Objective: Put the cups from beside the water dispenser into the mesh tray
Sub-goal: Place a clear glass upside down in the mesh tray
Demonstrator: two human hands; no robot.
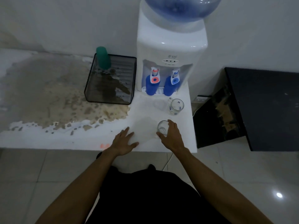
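clear, empty glass cup point(162, 127) stands upright, right hand point(172, 136) cupping it.

Water bottle point(182, 7) cut off at top (faint glass point(159, 104) barely discernible)

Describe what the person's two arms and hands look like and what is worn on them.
Both forearms are bare, with no sleeves in view. The left hand and right hand wear no gloves, and no rings, watch or wristbands can be seen in this dim picture.
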